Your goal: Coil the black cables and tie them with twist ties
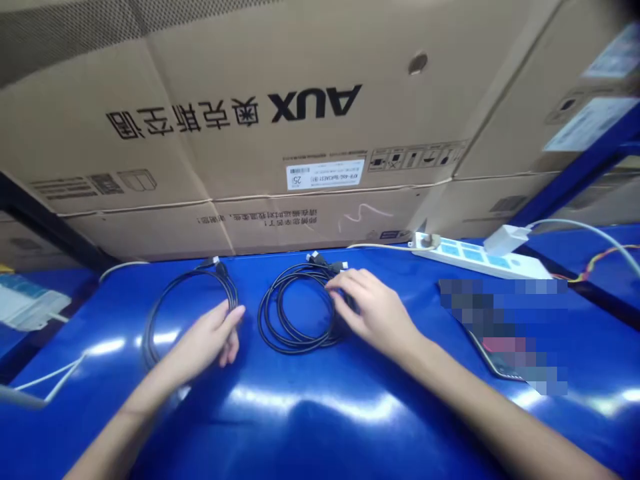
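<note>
Two black cables, rubbery, each in a loose round coil: left coil (189, 313), right coil (295, 313), side by side on glossy blue sheet (300, 433). Left hand (207, 337): fingers pressed together, slightly curled, lying over the coil's right side, no pinch. Right hand (375, 313): fingers slightly spread, resting on the right coil's edge, no pinch.

One black cable (145, 333) lies in a loose ring on the blue table (200, 440). A second black cable (259, 317) lies near it in a fatter coil. Both have their plugs at the top.
</note>
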Motion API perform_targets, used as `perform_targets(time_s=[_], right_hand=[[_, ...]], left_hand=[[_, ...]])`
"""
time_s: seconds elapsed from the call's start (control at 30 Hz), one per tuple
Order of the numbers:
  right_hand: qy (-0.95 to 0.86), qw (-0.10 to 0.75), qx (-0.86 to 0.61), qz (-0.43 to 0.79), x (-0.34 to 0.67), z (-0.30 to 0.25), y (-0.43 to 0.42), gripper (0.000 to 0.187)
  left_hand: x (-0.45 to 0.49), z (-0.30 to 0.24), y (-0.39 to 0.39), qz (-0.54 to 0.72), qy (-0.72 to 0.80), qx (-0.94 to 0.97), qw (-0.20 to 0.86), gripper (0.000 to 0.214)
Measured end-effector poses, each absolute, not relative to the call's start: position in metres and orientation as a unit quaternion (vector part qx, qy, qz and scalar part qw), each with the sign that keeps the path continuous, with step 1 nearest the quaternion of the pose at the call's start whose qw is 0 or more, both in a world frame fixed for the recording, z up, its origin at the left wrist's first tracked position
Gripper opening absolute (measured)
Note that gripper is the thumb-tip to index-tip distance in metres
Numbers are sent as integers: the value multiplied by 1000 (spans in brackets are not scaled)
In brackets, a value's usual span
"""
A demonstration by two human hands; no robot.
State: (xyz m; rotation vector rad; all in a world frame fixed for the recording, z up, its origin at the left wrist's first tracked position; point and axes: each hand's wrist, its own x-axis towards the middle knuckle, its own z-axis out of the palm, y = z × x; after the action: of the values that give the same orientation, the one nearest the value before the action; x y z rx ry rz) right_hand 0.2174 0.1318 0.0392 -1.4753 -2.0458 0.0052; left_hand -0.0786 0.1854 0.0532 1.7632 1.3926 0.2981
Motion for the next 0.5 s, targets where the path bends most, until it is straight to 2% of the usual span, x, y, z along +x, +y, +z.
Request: perform_targets(time_s=[0.13, 0.37, 0.43, 0.47, 0.5], right_hand=[[-742, 251, -622, 0, 232, 28, 142, 23], [-722, 204, -660, 43, 224, 15, 141, 25], [-711, 205, -670, 55, 223, 14, 142, 26], [-707, 204, -674, 61, 222, 13, 143, 27], [-704, 203, -677, 67, 221, 12, 143, 28]], left_hand=[[-79, 54, 212, 108, 577, 733, 344, 44], [-73, 62, 195, 124, 640, 750, 113, 47], [-71, 69, 172, 150, 597, 777, 129, 43], [-71, 70, 156, 183, 546, 796, 188, 39], [-71, 71, 139, 213, 503, 784, 295, 35]])
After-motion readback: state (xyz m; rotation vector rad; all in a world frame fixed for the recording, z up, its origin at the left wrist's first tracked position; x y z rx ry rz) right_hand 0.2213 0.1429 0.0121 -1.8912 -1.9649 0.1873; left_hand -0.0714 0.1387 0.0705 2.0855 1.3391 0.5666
